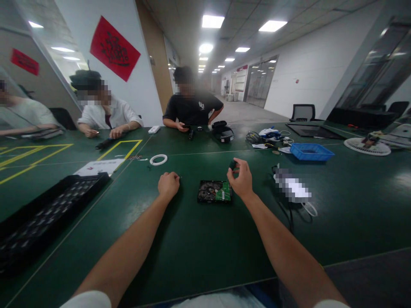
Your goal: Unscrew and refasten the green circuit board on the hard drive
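A hard drive (pixel 214 191) lies on the green table with its underside up, showing a green circuit board on its right part. To its right, my right hand (pixel 241 179) is raised, thumb and fingertips closed on a small dark piece (pixel 233 164) whose kind I cannot make out. On the other side, my left hand (pixel 168 185) rests near the tabletop, fingers curled into a pinch. A tiny speck shows at its fingertips, too small to name. Neither hand touches the drive.
Rightward lie a white device with cables (pixel 297 188), a blue tray (pixel 311 152) and a round white grille (pixel 367 146). A white ring (pixel 158 160) sits beyond my left hand. At left stands a long black tray (pixel 48 218). Several people sit or stand across the table.
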Demonstrator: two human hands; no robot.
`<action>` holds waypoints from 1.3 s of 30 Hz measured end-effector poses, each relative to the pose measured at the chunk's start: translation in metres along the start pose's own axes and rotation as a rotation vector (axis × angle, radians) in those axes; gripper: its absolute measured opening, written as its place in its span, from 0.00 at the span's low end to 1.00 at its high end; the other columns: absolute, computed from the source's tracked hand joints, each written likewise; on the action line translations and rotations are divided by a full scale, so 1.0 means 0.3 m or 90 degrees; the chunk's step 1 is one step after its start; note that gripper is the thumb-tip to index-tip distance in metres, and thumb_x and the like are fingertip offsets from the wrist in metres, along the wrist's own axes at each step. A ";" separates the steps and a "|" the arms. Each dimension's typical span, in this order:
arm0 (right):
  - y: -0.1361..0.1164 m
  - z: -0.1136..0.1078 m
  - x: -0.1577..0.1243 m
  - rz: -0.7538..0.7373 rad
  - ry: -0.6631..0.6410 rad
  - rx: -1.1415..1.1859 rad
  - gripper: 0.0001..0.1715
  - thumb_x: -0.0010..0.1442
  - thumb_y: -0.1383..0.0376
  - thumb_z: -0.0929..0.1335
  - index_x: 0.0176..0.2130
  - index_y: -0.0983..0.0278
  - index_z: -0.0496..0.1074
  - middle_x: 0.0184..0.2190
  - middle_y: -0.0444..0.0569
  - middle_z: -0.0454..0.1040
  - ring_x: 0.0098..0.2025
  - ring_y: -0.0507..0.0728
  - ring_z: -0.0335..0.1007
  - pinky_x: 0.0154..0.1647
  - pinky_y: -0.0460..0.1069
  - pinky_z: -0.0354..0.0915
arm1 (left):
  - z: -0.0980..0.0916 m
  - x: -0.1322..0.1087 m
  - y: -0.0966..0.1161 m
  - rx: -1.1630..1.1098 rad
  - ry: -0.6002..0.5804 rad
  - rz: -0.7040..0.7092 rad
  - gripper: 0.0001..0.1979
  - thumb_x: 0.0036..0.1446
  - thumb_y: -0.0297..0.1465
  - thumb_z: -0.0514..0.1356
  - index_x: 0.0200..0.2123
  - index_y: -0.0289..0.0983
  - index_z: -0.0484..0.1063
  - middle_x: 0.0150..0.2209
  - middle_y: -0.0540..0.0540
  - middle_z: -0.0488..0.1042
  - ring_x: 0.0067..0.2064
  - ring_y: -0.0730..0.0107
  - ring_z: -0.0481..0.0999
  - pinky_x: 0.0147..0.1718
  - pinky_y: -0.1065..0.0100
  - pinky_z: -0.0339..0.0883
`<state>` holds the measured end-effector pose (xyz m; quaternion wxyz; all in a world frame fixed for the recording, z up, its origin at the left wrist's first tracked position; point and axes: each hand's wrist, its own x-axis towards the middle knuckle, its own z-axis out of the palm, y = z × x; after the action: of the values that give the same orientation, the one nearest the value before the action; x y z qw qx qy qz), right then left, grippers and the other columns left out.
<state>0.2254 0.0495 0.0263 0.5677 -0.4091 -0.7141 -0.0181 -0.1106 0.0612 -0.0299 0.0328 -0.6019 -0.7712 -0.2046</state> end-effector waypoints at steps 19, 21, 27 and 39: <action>0.008 0.011 -0.007 0.053 0.028 -0.001 0.24 0.67 0.55 0.67 0.58 0.61 0.62 0.51 0.57 0.69 0.45 0.59 0.73 0.40 0.55 0.76 | 0.023 0.021 0.006 -0.202 0.130 0.019 0.08 0.62 0.27 0.56 0.43 0.39 0.73 0.41 0.42 0.75 0.45 0.57 0.74 0.46 0.59 0.67; 0.009 0.010 -0.007 0.051 0.027 0.000 0.24 0.67 0.55 0.67 0.58 0.61 0.62 0.51 0.57 0.69 0.45 0.60 0.72 0.40 0.55 0.76 | 0.022 0.017 0.009 -0.202 0.147 0.036 0.08 0.61 0.27 0.57 0.43 0.39 0.73 0.41 0.42 0.74 0.45 0.57 0.73 0.46 0.59 0.67; 0.014 0.011 -0.009 0.040 0.029 -0.001 0.24 0.67 0.55 0.67 0.58 0.61 0.62 0.51 0.57 0.69 0.46 0.60 0.72 0.41 0.56 0.76 | 0.017 0.009 0.030 -0.230 0.179 0.082 0.08 0.60 0.27 0.57 0.42 0.39 0.73 0.40 0.42 0.73 0.44 0.56 0.73 0.46 0.57 0.69; -0.018 -0.012 0.021 -0.025 0.082 -0.037 0.19 0.68 0.62 0.65 0.57 0.62 0.62 0.50 0.58 0.67 0.51 0.63 0.68 0.51 0.61 0.71 | -0.048 -0.057 0.172 -0.433 0.227 0.164 0.09 0.65 0.31 0.55 0.43 0.39 0.74 0.40 0.43 0.75 0.41 0.62 0.75 0.41 0.62 0.70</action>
<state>0.2249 0.0476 0.0352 0.6002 -0.4090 -0.6832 -0.0762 -0.0602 0.0503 -0.0075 -0.0092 -0.6250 -0.5602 -0.5435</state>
